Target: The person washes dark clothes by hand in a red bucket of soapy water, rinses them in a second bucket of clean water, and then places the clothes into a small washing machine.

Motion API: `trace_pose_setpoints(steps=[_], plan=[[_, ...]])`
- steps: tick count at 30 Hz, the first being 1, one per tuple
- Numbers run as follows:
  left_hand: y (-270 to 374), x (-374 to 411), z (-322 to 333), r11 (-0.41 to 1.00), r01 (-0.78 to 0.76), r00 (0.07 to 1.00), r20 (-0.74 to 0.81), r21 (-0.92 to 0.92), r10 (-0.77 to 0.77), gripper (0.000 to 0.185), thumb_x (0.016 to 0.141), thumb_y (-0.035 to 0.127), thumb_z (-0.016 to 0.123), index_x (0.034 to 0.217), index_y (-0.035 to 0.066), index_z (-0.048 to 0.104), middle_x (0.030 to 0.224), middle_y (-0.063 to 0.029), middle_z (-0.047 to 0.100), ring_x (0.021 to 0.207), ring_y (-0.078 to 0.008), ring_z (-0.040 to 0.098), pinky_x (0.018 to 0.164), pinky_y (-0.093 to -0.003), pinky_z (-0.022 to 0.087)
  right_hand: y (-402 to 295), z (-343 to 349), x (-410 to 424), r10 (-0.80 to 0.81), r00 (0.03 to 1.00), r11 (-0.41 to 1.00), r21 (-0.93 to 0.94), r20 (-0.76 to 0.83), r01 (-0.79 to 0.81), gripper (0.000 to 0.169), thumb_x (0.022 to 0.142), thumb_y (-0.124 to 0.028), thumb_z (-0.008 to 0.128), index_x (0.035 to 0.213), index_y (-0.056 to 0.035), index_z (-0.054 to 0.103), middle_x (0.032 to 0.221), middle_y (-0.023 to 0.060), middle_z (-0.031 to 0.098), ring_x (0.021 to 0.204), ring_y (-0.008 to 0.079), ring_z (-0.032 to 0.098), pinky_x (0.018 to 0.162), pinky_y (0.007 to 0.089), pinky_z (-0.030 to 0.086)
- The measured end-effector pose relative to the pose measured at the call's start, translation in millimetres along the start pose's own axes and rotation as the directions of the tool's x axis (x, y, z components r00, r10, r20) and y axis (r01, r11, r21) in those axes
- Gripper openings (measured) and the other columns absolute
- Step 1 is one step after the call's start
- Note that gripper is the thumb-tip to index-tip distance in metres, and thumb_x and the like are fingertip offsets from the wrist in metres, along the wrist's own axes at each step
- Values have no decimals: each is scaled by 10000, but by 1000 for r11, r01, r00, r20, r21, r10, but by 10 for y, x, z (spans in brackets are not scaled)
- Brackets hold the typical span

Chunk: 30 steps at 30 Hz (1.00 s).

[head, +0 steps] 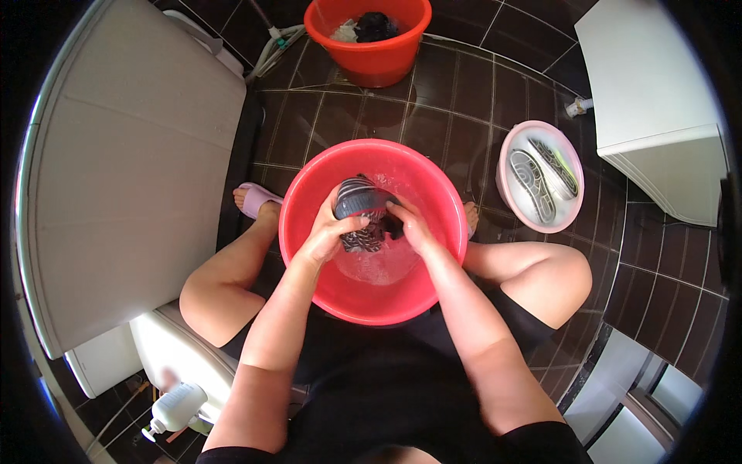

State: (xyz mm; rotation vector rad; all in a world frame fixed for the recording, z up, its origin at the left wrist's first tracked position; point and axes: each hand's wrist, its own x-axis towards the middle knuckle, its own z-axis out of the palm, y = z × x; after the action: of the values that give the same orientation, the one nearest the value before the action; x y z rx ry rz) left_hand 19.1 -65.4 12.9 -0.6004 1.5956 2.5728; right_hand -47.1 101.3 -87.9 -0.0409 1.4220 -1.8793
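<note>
Between my knees stands a red plastic basin (pixel 371 307) with shallow, slightly foamy water (pixel 382 269) in the bottom. A bunched dark grey patterned cloth item (pixel 362 203), with light stripes and a wide grey band, is held above the water. My left hand (pixel 333 229) grips its left side, thumb across the front. On its right side, my right hand (pixel 410 223) pinches the dark edge between thumb and fingers. Whether it is a sock or another garment cannot be told, since it is crumpled and partly covered by my fingers.
An orange-red bucket (pixel 377 61) with wet cloths (pixel 375 27) stands ahead, beside a mop handle (pixel 264 14). To the right, a pink basin (pixel 505 191) holds two shoes (pixel 533 185), soles up. White cabinets flank the dark tiled floor (pixel 432 124). A pump bottle (pixel 178 405) is behind left.
</note>
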Motion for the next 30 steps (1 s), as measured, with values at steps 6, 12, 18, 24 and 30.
trace_pose_setpoints(steps=[6, 12, 18, 24, 30], plan=[[-284, 82, 125, 874, -123, 988, -141, -471, 64, 332, 920, 250, 504, 1174, 37, 476, 1094, -101, 585, 953, -210, 601, 811, -368, 511, 129, 285, -37, 206, 961, 867, 420, 184, -266, 644, 914, -563, 388, 1279, -43, 490, 1226, 99, 561, 1119, 194, 526, 980, 325, 392], [-749, 179, -77, 916, -148, 884, -365, 374, 292, 427, 953, 309, 466, 1254, 13, 401, 1151, -153, 516, 1065, -249, 515, 939, -363, 402, 124, 268, -119, 267, 932, 712, 601, 246, -363, 700, 866, -622, 434, 1313, -84, 436, 1226, 82, 563, 1127, 221, 537, 954, 414, 433], [-1096, -152, -170, 772, -89, 938, -208, 630, 278, 610, 982, 292, 361, 1352, -124, 112, 1376, -259, 256, 1300, -356, 225, 1096, -363, 148, 127, 330, -30, 163, 986, 745, 651, 33, -145, 543, 826, -389, 665, 1222, -57, 496, 1150, 75, 589, 1025, 201, 585, 874, 373, 485], [-1165, -146, 47, 885, 83, 927, -361, 457, 99, 771, 974, 390, 339, 1381, -139, -48, 1481, -278, 49, 1394, -330, 43, 1125, -334, 60, 49, 464, -70, 202, 973, 804, 586, -107, -102, 587, 783, -387, 715, 1209, -36, 513, 1087, 79, 611, 964, 171, 595, 841, 332, 481], [-965, -240, 161, 932, 155, 914, -405, 327, -10, 722, 953, 347, 356, 1396, -120, 29, 1466, -295, 99, 1393, -355, 48, 1128, -368, 82, -73, 533, -186, 196, 968, 943, 302, -159, -142, 490, 733, -264, 778, 1116, -28, 584, 1015, 80, 631, 891, 161, 595, 797, 305, 477]])
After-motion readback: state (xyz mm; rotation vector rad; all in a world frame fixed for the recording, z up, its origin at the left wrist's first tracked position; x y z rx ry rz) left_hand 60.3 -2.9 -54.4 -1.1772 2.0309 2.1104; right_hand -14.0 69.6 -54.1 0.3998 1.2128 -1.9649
